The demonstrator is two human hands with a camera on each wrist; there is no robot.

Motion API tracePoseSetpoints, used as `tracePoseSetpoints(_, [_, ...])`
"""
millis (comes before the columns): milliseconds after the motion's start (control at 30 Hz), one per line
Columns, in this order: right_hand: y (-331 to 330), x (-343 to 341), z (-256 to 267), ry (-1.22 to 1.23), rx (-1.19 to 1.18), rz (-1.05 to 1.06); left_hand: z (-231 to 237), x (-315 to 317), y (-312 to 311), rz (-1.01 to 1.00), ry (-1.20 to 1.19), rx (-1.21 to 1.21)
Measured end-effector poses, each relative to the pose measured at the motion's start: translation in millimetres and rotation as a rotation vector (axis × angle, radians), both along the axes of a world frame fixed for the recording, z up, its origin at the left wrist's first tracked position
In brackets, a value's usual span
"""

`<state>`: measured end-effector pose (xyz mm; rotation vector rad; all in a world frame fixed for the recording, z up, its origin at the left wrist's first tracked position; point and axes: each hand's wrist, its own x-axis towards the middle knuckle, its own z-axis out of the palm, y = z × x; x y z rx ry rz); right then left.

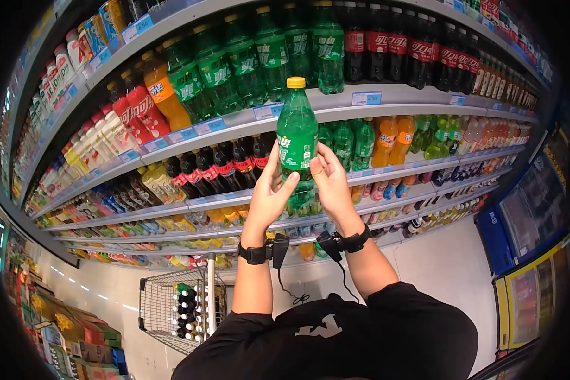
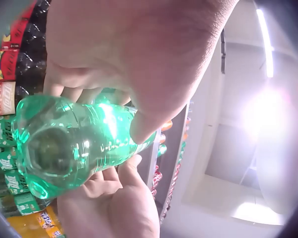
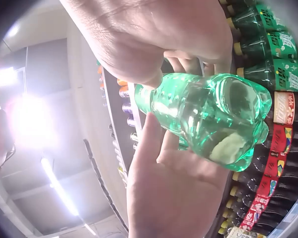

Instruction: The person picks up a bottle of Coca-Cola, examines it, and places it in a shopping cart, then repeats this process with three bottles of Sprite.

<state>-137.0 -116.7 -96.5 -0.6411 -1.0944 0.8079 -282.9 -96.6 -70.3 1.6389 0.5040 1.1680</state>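
A green soda bottle [image 1: 296, 123] with a yellow cap stands nearly upright between my two hands in the head view, in front of the shelves. My left hand [image 1: 271, 195] grips its left side, thumb across the front and fingers reaching behind. From the right, my right hand [image 1: 331, 183] holds it too, thumb near the label's lower edge. In the left wrist view the clear ridged base of the bottle [image 2: 54, 148] faces the camera. The right wrist view shows the bottle [image 3: 203, 116] lying between both palms, fingers partly hidden behind it.
Shelves [image 1: 335, 101] of drinks curve across the front, with green soda bottles [image 1: 240, 57] and cola bottles [image 1: 386, 44] on the upper row. A wire shopping cart [image 1: 155, 294] holding several bottles [image 1: 187, 310] stands at lower left. Fridges [image 1: 529, 209] line the right side.
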Motion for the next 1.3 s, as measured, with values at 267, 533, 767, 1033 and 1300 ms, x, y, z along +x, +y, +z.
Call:
tracePoseSetpoints(267, [-16.8,-38.4,-2.1,-0.043,-0.033,-0.141,-20.4,-21.1,-11.3,0.110,-0.105,-0.017])
tracePoseSetpoints(533, [-31.3,-77.4,-6.2,-0.127,-0.018,-0.131,-40.2,-41.6,-23.6,0.205,-0.299,-0.084])
tracePoseSetpoints(767, [-34.6,-95.0,-8.5,-0.074,-0.027,-0.112,-37.8,-53.4,-28.0,0.226,-0.367,0.095])
tracePoseSetpoints(1033, [-33.0,-97.6,-4.4,0.107,-0.069,-0.097,-39.2,-64.2,-19.6,-0.093,-0.368,-0.097])
tracePoseSetpoints(1300, [-34.5,-94.6,1.9,-0.017,-0.039,-0.066,-40.7,-63.4,-22.3,0.037,-0.280,-0.002])
